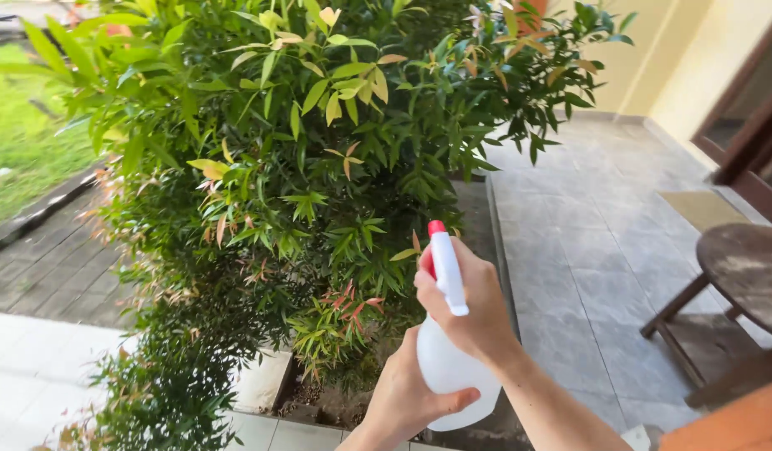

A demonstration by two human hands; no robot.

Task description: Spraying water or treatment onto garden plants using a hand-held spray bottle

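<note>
White spray bottle (449, 367) gripped in both hands (465, 305), leafy green bush (302, 167) close ahead, wooden table (749, 267) right

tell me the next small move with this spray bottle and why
Probably squeeze the trigger. The right hand is wrapped around the head of the white spray bottle, the left hand steadies its body from below, and the red nozzle points into the leafy shrub right in front. Nothing stands between nozzle and leaves.
</note>
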